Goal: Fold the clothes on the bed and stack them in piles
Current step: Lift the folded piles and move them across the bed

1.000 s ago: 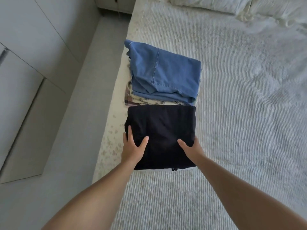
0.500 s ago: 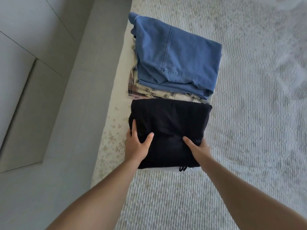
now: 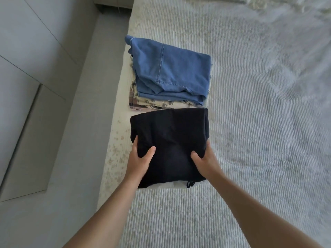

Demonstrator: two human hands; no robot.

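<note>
The folded black garment (image 3: 169,140) is gripped at its near corners by the left hand (image 3: 139,161) and right hand (image 3: 206,161), thumbs on top, evidently for squaring. It lies just before the denim-topped pile (image 3: 170,74), at the bed (image 3: 259,122) edge.

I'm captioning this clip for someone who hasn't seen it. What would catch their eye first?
The folded black garment near the bed's left edge, gripped at its near corners by the left hand and right hand. Just beyond it sits a pile topped by folded blue denim over a plaid beige cloth. Both rest on the white textured bedspread.
</note>
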